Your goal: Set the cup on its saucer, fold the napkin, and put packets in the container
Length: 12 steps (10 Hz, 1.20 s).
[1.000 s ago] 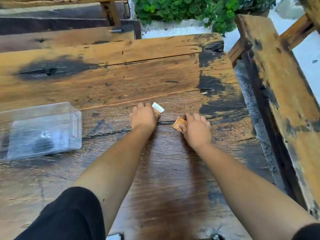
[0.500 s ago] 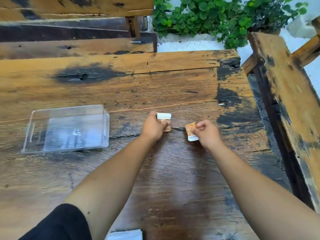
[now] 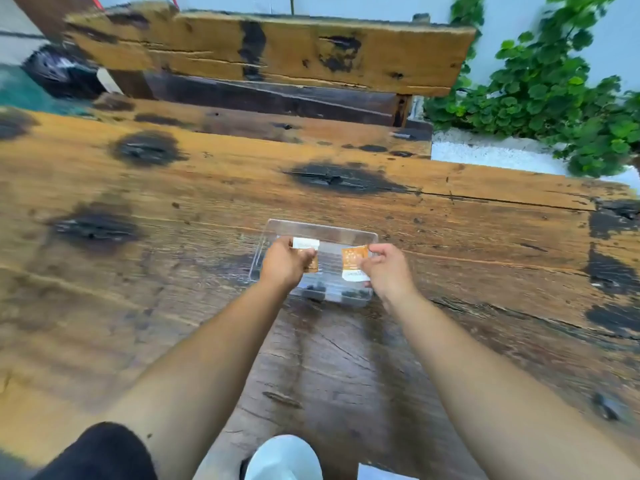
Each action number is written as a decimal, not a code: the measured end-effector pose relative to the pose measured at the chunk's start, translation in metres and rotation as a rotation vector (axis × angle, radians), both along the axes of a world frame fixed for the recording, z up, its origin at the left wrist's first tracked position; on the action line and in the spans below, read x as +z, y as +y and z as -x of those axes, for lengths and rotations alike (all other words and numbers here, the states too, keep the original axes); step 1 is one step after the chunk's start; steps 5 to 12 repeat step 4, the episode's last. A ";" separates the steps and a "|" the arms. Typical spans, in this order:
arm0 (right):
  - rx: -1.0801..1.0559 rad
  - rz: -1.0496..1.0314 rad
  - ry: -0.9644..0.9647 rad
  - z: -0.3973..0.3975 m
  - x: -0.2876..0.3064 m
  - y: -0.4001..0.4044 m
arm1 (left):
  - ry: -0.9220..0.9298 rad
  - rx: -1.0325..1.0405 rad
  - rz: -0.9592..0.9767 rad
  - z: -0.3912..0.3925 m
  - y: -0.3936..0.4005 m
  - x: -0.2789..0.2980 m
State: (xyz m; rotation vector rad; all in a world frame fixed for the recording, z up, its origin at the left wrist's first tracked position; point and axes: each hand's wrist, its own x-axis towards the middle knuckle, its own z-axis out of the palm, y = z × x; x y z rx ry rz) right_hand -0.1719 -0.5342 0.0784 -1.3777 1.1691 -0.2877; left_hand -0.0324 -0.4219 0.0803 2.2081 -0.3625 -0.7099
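- Step in hand, as I read it: dropping 2 packets into the clear plastic container (image 3: 322, 233), which sits mid-desk (image 3: 138, 306) on the dark weathered planks.
- Left hand (image 3: 284, 263) pinches an orange-and-white packet (image 3: 306, 244) by its top edge, over the container's left half.
- Right hand (image 3: 386, 268) pinches a second orange packet (image 3: 354, 263) by its upper right corner; the packet hangs over the right half, white band lowest.
- Both packets look clear of the walls; whether either touches the container's floor I cannot tell.
- To do it well: lower each until well inside the rim, then release, so neither packet catches a wall and flips out.
- Lay them flat, side by side, leaving room for more.
- Container is light; avoid nudging its near wall with the wrists.
- A pale rounded object (image 3: 284, 457), possibly the cup, sits at the near edge, with a white corner (image 3: 384, 472) beside it, maybe the napkin.
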 end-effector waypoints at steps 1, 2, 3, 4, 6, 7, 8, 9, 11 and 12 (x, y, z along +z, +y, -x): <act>0.010 0.087 0.077 -0.026 -0.012 0.009 | 0.046 -0.002 0.021 -0.026 0.006 -0.014; -0.018 0.180 0.168 -0.039 -0.021 0.008 | 0.062 -0.038 -0.054 -0.040 0.006 -0.026; -0.008 0.280 0.327 -0.036 -0.028 0.004 | -0.079 -0.117 -0.256 -0.047 0.008 -0.035; 0.015 0.379 0.429 -0.022 -0.026 0.006 | -0.292 -0.209 -0.290 -0.042 0.016 -0.031; 0.015 0.379 0.429 -0.022 -0.026 0.006 | -0.292 -0.209 -0.290 -0.042 0.016 -0.031; 0.015 0.379 0.429 -0.022 -0.026 0.006 | -0.292 -0.209 -0.290 -0.042 0.016 -0.031; 0.015 0.379 0.429 -0.022 -0.026 0.006 | -0.292 -0.209 -0.290 -0.042 0.016 -0.031; 0.015 0.379 0.429 -0.022 -0.026 0.006 | -0.292 -0.209 -0.290 -0.042 0.016 -0.031; 0.015 0.379 0.429 -0.022 -0.026 0.006 | -0.292 -0.209 -0.290 -0.042 0.016 -0.031; 0.015 0.379 0.429 -0.022 -0.026 0.006 | -0.292 -0.209 -0.290 -0.042 0.016 -0.031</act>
